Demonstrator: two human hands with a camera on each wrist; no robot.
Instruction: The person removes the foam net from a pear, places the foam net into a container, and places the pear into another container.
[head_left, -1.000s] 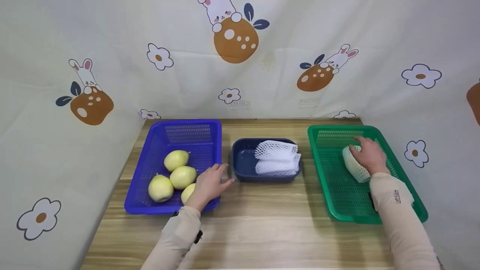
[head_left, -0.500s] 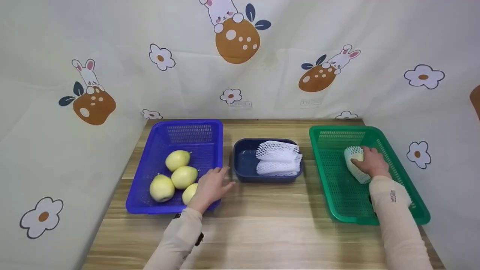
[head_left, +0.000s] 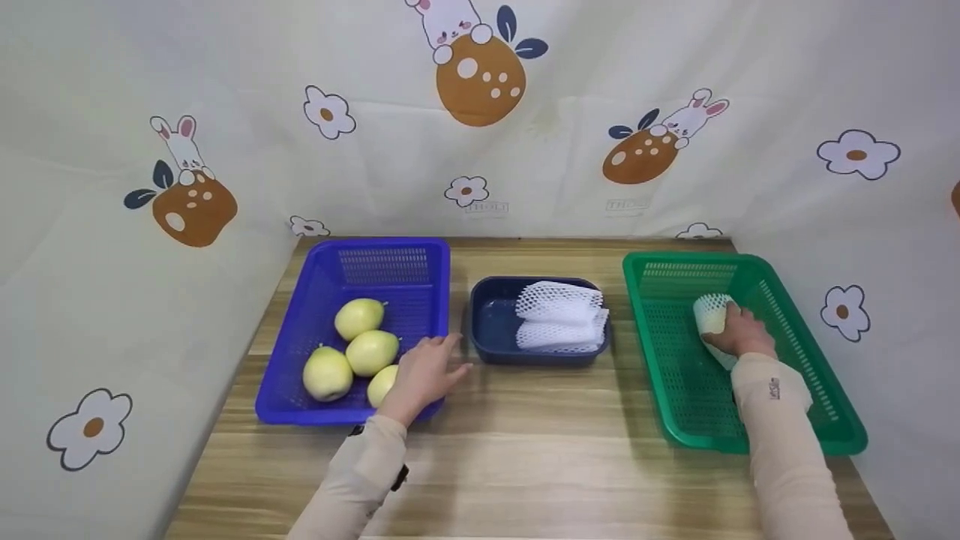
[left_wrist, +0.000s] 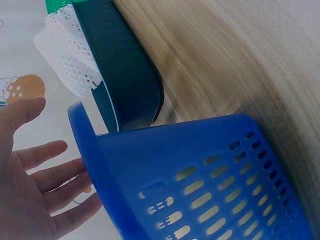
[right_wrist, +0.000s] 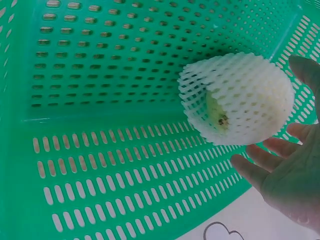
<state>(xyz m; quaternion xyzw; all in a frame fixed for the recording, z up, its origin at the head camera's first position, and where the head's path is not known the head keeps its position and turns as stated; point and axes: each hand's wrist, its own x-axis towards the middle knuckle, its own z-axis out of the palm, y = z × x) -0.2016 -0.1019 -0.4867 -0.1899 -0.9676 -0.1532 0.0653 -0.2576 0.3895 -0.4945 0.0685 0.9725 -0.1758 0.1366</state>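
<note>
A pear in a white foam net [head_left: 709, 311] lies in the green basket [head_left: 646, 337]. My right hand [head_left: 742, 335] is over its near end and grips it. Seen from the right wrist, the thumb [right_wrist: 306, 72] is on one side of the netted pear [right_wrist: 250, 100] and the fingers on the other; the net leaves the pear's blossom end showing. My left hand [head_left: 421, 375] hovers at the right rim of the blue basket [head_left: 279, 360], fingers spread and holding nothing. Several bare yellow-green pears [head_left: 373, 352] lie in that basket, one partly hidden by the hand.
Between the baskets stands a dark blue tub [head_left: 491, 322] with several white foam nets [head_left: 562, 319] at its right side. All three containers rest on a wood-grain table [head_left: 540, 435]. A printed curtain [head_left: 390, 165] hangs behind and along both sides.
My right hand has come down from above the netted pear and closed around it. The left hand stays at the blue basket's rim. The whole view has shifted slightly.
</note>
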